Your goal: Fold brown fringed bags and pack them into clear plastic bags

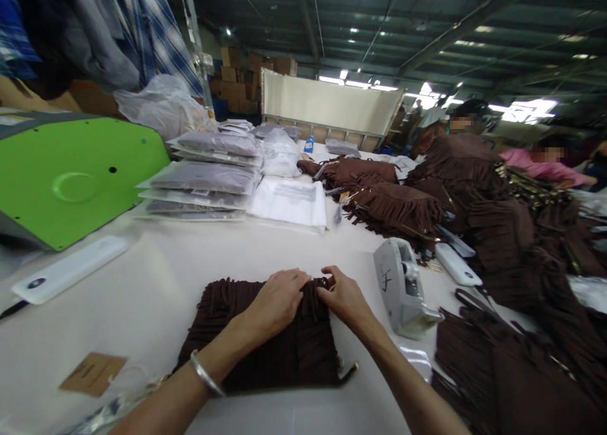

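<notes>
The brown fringed bag (pixel 315 353) lies under the left hand (pixel 277 299) on the table (pixel 161 251); whether those fingers grip it, I can't tell from here. At its far right corner, the right hand (pixel 345 296) has thumb and forefinger apart.

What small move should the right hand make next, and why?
Probably a light pinch on the far right corner of the brown fringed piece: the right hand has its thumb and forefinger apart there, while the left hand lies over the far edge, seemingly able to steady it.
</notes>
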{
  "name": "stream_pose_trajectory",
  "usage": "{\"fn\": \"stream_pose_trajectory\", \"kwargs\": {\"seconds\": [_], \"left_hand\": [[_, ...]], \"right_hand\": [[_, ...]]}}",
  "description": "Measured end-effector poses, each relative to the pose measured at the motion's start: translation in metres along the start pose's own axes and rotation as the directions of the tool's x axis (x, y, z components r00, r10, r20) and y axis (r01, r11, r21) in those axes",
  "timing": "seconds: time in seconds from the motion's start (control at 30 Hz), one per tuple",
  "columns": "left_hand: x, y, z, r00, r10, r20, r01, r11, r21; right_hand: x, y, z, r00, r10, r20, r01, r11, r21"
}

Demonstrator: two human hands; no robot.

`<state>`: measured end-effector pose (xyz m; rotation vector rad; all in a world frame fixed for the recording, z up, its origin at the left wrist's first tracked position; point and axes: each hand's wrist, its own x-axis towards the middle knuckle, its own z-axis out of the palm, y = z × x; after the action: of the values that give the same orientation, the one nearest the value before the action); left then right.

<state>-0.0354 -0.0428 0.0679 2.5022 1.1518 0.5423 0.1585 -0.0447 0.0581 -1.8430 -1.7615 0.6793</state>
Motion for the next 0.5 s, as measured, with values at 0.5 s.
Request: {"fn": "stream_pose_trajectory", "kwargs": {"seconds": [0.5], "left_hand": [[0.016, 0.003, 0.007, 0.997, 0.052, 0.062, -0.053, 0.999, 0.012]], "right_hand": [[-0.015, -0.003, -0.004, 0.966, 0.159, 0.203, -0.220, 0.919, 0.328]]}}
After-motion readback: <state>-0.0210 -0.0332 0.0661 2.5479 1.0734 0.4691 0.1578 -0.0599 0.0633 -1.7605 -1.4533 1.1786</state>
